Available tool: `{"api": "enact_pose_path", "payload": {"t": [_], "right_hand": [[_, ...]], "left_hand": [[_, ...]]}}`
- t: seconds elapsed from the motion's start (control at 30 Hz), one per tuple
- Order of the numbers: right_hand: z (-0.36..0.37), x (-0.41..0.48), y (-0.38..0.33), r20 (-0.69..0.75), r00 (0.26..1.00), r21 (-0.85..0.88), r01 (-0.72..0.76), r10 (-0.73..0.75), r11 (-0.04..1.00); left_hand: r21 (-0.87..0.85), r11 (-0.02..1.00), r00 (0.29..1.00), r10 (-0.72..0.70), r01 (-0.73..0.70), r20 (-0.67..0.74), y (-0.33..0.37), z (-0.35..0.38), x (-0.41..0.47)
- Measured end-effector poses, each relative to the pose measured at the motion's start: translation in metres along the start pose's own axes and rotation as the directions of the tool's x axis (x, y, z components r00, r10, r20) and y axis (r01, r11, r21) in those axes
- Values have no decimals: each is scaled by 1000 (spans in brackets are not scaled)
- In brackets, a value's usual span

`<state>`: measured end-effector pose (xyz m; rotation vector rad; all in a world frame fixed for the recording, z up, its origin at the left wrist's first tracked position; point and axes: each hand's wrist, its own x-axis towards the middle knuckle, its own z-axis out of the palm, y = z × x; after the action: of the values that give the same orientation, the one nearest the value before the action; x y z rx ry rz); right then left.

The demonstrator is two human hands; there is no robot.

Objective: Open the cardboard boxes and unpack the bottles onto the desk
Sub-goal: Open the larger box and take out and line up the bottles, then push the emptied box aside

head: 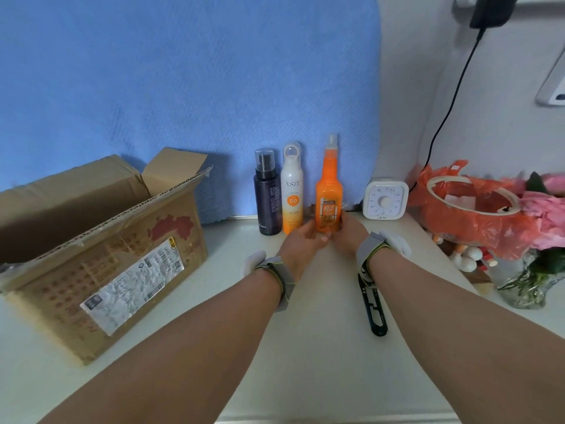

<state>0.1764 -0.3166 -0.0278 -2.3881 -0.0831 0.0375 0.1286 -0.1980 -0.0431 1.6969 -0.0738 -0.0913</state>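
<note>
Pale, smooth tabletop [321, 356], backed by a blue cloth [183, 87] with a woven, ribbed texture.

Bottles: 3, upright in a row at the tabletop's far edge against the cloth.
- dark purple bottle [267, 197], cylindrical, with a clear cap; leftmost.
- white-and-orange spray bottle [292, 191], glossy, rounded shoulders, white looped cap, marked "VSZE" and "50"; just beside the purple one.
- orange plastic bottle [328, 194], flat shoulders tapering to a long neck, white nozzle, printed label low on the front; rightmost, base on the tabletop.

Hands: 2. The left hand [301, 241] and the right hand [348, 231] meet at the orange bottle's base, the grip of each curled round its lower body from either side. A grey fabric wristband sits on each wrist.

Boxes: 1. Brown corrugated cardboard box [101, 240], far left, flaps raised and open, fluted edges showing, crinkled white shipping label and faded red print on its side. Contents not visible.

Other: a white square dial timer [385, 198] right of the bottles; a black slim tool [373, 304] lying flat, partly under the right forearm; a crumpled orange plastic bag [477, 228]; pink flowers [545, 206] in a clear glass vase.
</note>
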Motion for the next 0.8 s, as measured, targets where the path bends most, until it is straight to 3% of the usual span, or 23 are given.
{"api": "enact_pose_path", "payload": {"t": [0.17, 0.33, 0.53, 0.67, 0.8], "right_hand": [[1, -21, -5, 57, 994, -142, -85, 94, 986], [2, -52, -19, 65, 990, -193, -110, 124, 975], [3, -86, -65, 86, 995, 106, 50, -59, 993], [10, -109, -107, 101, 995, 452, -35, -12, 891], [16, -125, -143, 166, 986, 609, -83, -24, 789]], "left_hand": [[102, 982, 988, -154, 157, -32, 0, -7, -22], [491, 852, 982, -183, 180, -43, 25, -20, -55], [704, 711, 987, 114, -1, -114, 68, -54, -113], [822, 555, 929, 357, -128, -96, 103, -75, -154], [937, 312, 852, 522, -156, -32, 135, -99, -186]]}}
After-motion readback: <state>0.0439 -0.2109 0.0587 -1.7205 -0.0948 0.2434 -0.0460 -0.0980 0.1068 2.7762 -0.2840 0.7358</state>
